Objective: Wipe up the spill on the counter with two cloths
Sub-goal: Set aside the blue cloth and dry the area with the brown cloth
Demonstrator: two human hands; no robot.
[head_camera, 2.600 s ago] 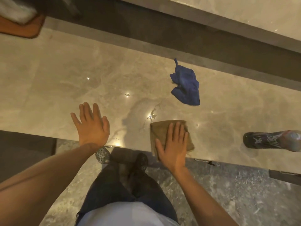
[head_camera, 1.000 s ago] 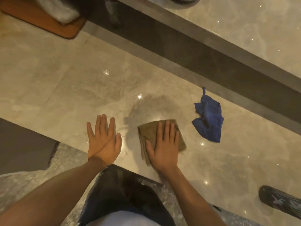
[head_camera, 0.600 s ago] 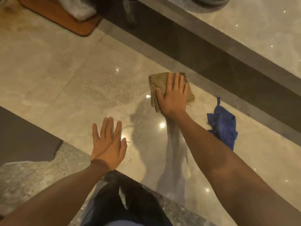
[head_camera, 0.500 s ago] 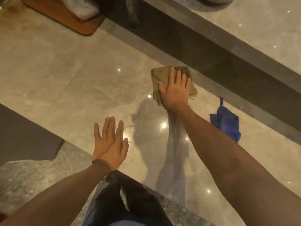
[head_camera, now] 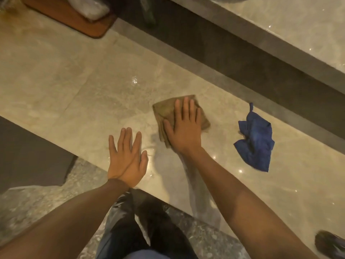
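Pressing brown cloth on counter

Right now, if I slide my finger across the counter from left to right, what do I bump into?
Left hand flat on the counter → right hand pressing on the brown cloth → crumpled blue cloth, lying by itself.

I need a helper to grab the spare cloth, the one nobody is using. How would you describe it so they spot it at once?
Look at the beige marble counter, to the right of the person's right hand. The blue cloth lies there crumpled and untouched near the counter's back edge. The brown cloth is folded flat under that hand.
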